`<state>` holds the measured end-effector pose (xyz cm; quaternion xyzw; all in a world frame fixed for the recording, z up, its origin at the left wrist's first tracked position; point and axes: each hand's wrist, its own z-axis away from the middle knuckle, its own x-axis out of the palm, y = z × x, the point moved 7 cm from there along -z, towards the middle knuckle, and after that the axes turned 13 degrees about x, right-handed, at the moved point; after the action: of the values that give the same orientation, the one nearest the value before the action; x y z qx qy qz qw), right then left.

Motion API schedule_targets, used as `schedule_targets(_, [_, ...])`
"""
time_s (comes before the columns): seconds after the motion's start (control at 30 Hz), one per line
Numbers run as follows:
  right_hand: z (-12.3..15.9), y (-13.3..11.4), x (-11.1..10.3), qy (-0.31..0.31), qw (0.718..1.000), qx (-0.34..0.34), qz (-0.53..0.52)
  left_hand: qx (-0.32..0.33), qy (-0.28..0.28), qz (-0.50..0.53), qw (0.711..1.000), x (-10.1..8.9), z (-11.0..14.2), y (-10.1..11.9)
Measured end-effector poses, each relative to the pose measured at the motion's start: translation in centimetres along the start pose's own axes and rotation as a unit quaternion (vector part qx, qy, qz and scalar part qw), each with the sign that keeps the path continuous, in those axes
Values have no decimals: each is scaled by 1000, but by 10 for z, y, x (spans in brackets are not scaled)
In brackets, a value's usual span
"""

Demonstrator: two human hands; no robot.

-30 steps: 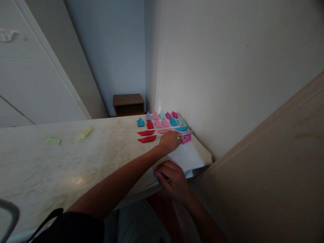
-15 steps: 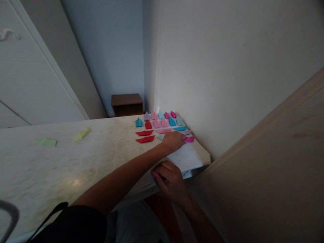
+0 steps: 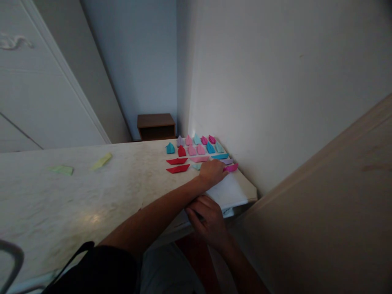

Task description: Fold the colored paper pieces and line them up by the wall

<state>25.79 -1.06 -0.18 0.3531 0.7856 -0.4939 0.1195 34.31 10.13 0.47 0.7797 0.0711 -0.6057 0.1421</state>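
My left hand [image 3: 213,172] reaches across to the right end of the table, its fingers closed at the left end of a magenta folded paper boat [image 3: 232,167]. The fingertips are partly hidden behind the hand. Closer to me, my right hand [image 3: 207,218] is curled at the table's front edge, below my left forearm; whatever its fingers may hold is hidden. A white sheet [image 3: 228,192] lies between the hands. Around my left hand stand several folded paper boats: red boats [image 3: 178,168], a pink boat [image 3: 199,159], a blue boat [image 3: 219,156] and a partly covered mint boat [image 3: 196,166].
Two rows of upright folded papers, including a teal one [image 3: 170,148] and a red one [image 3: 181,151], stand behind. A green strip [image 3: 62,169] and a yellow strip [image 3: 102,161] lie left on the marbled table [image 3: 122,192]. A wall [image 3: 260,102] borders the right.
The whole view has shifted slightly, placing the table contents a little further right. My left hand stays at the magenta boat, and my right hand keeps its curled pose.
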Motion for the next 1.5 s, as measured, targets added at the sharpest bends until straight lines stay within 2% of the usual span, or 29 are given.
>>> schedule_targets(0.27, [1,1,0,3,1000,4,1,-6,19,-6,1000,-9,6,-1])
schedule_targets(0.4, [0,0,-1,-3,1000,12,3,-19,54,4,998,-24,25,-13])
schedule_targets(0.5, [0,0,0,-9,1000,15,1,-39,80,17,996,-39,49,-24])
schedule_targets(0.63, [1,3,1,-12,1000,25,0,-63,109,47,991,-59,94,-39])
schedule_targets(0.77, [2,5,1,-20,999,41,-2,-70,131,95,984,-75,152,-53])
schedule_targets(0.93, [-3,8,2,-29,995,91,-13,-120,150,155,969,-81,235,-78])
schedule_targets(1.07, [-16,7,9,-34,988,150,-24,-163,167,187,954,-85,291,-99])
schedule_targets(1.17, [-31,-4,27,-60,984,160,-41,-194,193,200,941,-90,323,-113])
schedule_targets(1.3, [-56,-33,68,-118,983,124,-62,-227,230,229,918,-97,354,-129])
schedule_targets(1.5, [-119,-73,147,-159,985,58,-42,-272,323,335,842,-100,381,-140])
